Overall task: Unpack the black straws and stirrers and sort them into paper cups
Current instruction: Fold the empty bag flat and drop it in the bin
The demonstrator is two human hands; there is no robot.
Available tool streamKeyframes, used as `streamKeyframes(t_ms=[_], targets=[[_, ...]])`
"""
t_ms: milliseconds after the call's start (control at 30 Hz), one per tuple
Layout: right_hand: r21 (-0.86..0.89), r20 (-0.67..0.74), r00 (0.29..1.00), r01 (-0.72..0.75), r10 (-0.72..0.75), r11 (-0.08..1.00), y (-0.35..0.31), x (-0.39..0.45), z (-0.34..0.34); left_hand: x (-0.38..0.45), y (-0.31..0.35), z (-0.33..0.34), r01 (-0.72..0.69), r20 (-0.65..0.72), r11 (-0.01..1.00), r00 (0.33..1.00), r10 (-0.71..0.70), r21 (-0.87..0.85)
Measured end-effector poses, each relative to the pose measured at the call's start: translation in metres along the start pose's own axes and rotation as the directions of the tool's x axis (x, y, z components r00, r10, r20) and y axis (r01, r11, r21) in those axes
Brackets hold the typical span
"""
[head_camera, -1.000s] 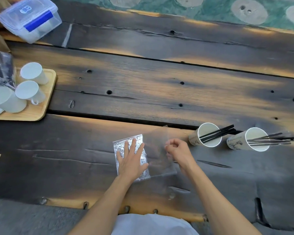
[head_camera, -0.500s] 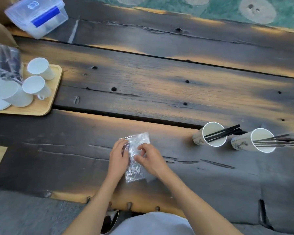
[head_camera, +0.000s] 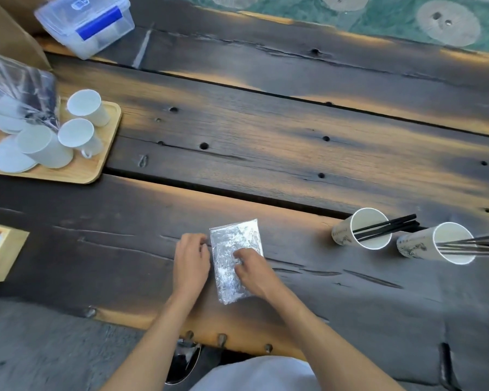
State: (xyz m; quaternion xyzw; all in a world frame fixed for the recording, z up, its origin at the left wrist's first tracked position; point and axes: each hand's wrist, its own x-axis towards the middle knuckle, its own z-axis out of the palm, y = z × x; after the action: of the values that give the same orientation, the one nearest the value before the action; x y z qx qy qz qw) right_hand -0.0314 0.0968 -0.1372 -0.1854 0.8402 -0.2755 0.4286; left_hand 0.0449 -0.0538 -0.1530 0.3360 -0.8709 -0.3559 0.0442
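Observation:
A folded, crinkled clear plastic bag [head_camera: 235,249] lies flat on the dark wooden table [head_camera: 266,153] near its front edge. My left hand [head_camera: 191,263] has curled fingers at the bag's left edge. My right hand [head_camera: 251,270] presses bent fingertips onto the bag's lower right part. To the right, a paper cup [head_camera: 343,232] leaning away to the right holds several black straws [head_camera: 390,227]. A second paper cup [head_camera: 415,245] beside it holds several thin black stirrers [head_camera: 474,245].
A wooden tray [head_camera: 96,170] at the left carries upturned white cups [head_camera: 81,135] and a clear bag of black sticks [head_camera: 20,86]. A clear lidded box [head_camera: 88,22] stands at the back left. A wooden box [head_camera: 3,252] is at the left edge.
The plastic bag went from spread flat to folded into a narrow strip. My right hand moved left onto it, and my left hand slid off to its left edge.

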Motion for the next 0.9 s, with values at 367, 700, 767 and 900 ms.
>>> streamKeyframes(t_ms=[367,700,767,900], targets=[[0.575,-0.022,0.942,-0.262,0.334,0.775,0.019,0.003,-0.001,0.058,0.022,0.031,-0.067,0.420,0.986,0.908,-0.004,0.155],[0.530,-0.147,0.828,-0.395,0.541,0.750,0.040,-0.001,0.005,0.073,0.031,0.034,-0.015,0.415,0.966,0.905,-0.096,0.258],[0.389,-0.200,0.830,-0.421,0.521,0.819,0.038,-0.002,0.003,0.075,0.034,0.032,-0.015,0.414,0.962,0.904,-0.104,0.274],[0.179,-0.254,0.811,-0.497,0.528,0.849,0.035,0.000,-0.001,0.083,0.036,0.029,0.061,0.403,0.956,0.898,-0.178,0.287]])
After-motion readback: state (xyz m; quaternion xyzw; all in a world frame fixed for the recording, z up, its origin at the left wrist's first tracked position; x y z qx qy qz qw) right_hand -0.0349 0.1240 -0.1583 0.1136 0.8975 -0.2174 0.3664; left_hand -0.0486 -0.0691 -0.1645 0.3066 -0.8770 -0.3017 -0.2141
